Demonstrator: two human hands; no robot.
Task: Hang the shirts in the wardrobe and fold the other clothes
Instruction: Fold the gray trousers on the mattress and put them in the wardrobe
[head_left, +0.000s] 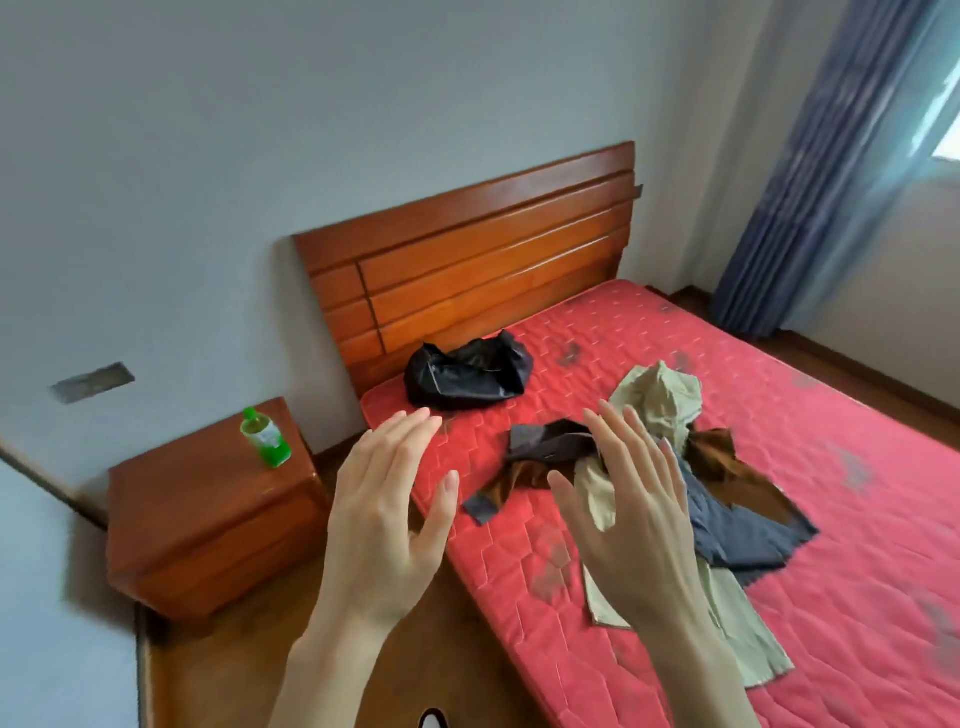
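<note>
Hovering: two hands, left and right, fingers spread, empty | one clothes pile | one bottle

A bed with a red quilted mattress and a slatted wooden headboard stands against a pale grey wall. Left of the headboard sits a wooden nightstand, a green bottle upright on top. Right of the bed, blue curtains hang beside a bright window. The floor is brown wood.
</note>
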